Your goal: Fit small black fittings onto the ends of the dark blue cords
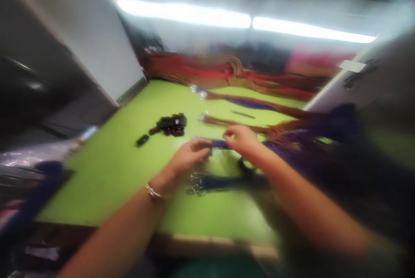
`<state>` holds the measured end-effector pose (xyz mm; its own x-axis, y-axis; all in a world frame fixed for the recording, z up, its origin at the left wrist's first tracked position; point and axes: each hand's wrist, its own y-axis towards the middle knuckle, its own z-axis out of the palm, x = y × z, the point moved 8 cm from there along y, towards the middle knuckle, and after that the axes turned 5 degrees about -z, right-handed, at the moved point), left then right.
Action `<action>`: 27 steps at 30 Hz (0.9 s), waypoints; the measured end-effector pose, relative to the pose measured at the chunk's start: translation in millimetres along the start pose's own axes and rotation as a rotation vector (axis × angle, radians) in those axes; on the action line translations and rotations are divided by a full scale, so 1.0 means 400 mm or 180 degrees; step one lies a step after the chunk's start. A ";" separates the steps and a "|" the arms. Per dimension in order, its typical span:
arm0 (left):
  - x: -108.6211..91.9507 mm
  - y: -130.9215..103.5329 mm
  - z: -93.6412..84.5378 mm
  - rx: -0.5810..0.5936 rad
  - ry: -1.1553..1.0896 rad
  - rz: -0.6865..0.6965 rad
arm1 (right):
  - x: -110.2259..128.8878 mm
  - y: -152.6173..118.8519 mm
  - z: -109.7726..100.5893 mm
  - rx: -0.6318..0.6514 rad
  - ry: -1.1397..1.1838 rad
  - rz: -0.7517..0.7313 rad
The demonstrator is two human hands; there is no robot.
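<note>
Over the green table [113, 152], my left hand [191, 154] pinches the left end of a blue wire bundle [220, 144]. A small dark part shows at its fingertips, too blurred to name. My right hand [241, 139] is closed on the same bundle, a short way to the right. Just below lies a dark blue bundle [223, 182] with shiny ends at its left. A black ring-shaped thing [248, 164], perhaps a tape roll, sits under my right wrist. Beyond my hands lies a brown wire bundle [227, 122].
Black connectors [171, 124] form a pile at the left, with one black piece [142, 140] apart. A thin dark tool [243, 114] lies farther back. Red and brown wires [194, 68] line the back edge. Upright panels [94, 31] flank the table.
</note>
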<state>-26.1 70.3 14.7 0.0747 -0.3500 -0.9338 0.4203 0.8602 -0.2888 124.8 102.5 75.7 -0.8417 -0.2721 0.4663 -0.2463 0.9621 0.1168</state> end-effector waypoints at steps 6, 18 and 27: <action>-0.010 -0.008 0.008 0.0070 -0.0084 -0.0112 | -0.171 0.102 -0.011 0.0446 -0.1335 0.0766; -0.002 -0.002 -0.001 0.0077 -0.0088 -0.0164 | -0.217 0.117 -0.053 -0.0101 -0.1179 0.0492; 0.006 0.001 0.011 0.0181 -0.0157 -0.0173 | 0.030 0.051 -0.044 0.0201 -0.0472 -0.0443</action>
<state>-22.0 68.2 13.5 0.0943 -0.4147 -0.9051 0.4756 0.8174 -0.3250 118.1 119.2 99.0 -0.8578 -0.4063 0.3148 -0.3908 0.9134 0.1139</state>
